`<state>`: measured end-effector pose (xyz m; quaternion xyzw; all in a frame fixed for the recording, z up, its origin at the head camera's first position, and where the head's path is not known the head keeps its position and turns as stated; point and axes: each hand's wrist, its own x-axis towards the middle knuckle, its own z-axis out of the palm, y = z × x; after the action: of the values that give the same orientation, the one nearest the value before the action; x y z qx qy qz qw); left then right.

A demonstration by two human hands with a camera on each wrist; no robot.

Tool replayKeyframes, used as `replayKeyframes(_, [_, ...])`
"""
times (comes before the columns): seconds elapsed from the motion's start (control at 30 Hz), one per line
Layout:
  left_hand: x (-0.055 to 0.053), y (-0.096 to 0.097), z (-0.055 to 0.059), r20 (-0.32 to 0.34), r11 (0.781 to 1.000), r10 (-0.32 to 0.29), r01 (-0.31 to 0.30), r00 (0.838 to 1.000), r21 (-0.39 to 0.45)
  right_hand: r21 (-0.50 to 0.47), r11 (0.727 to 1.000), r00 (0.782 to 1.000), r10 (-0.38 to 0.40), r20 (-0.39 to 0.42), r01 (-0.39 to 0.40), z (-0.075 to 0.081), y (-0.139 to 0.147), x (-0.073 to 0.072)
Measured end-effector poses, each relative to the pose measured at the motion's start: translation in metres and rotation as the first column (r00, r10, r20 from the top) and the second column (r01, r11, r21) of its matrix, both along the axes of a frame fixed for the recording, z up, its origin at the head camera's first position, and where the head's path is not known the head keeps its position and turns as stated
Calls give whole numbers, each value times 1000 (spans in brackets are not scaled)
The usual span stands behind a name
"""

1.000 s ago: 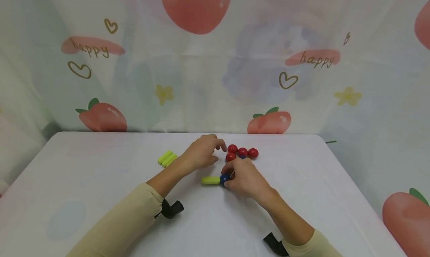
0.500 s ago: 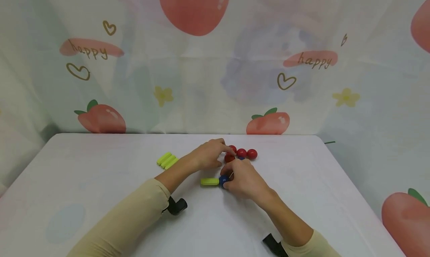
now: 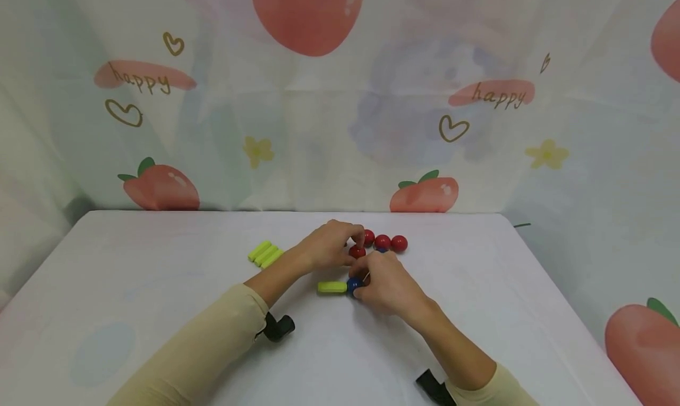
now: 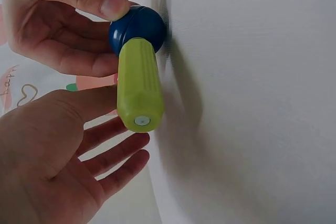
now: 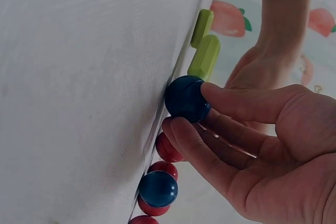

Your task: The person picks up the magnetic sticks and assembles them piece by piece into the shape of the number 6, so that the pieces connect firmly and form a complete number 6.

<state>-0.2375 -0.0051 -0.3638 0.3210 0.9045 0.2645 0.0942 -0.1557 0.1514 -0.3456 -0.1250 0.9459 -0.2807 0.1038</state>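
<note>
My right hand (image 3: pixel 390 282) pinches a blue ball (image 3: pixel 354 285) between thumb and fingers, low over the white table. A yellow-green ribbed stick (image 3: pixel 332 287) is joined to that ball and points left; its end face shows in the left wrist view. Just beyond, my left hand (image 3: pixel 332 245) has thumb and index finger around a red ball (image 3: pixel 357 251); in the left wrist view the stick hides its fingertips. Three more red balls (image 3: pixel 382 242) lie in a row behind. Another blue ball (image 5: pixel 158 188) sits beside them, mostly hidden by my right hand in the head view.
Several yellow-green sticks (image 3: pixel 265 254) lie side by side left of my left hand. A small dark blue spot shows behind the left hand, too covered to identify. The white table (image 3: pixel 159 288) ends at a printed cloth backdrop (image 3: pixel 319 128).
My left hand reached right to the red balls, then curled its index finger and drew the nearest red ball slightly left. My right hand stays in place with the blue ball and stick.
</note>
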Motion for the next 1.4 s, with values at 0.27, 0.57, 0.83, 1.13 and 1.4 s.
replayKeyframes(0.27, [0, 1, -3, 1, 999, 3, -3, 1000, 40, 0, 1000, 1000, 3, -2, -3, 0, 0, 0])
replayKeyframes(0.57, [6, -12, -3, 28, 998, 30, -31, 999, 58, -1, 1000, 1000, 2, -8, -2, 0, -1, 1])
replayKeyframes(0.83, [13, -29, -2, 12, 995, 67, -68, 998, 72, 17, 1000, 1000, -16, 14, 16, 0, -2, 1])
replayKeyframes(1.13, [27, -48, 1, -26, 990, 86, -83, 996, 113, 19, 1000, 1000, -18, 20, 18, 1, -2, 2])
replayKeyframes(1.4, [40, -61, 2, 23, 985, 143, -144, 989, 91, 29, 999, 999, -24, 23, 24, 1, -3, 1])
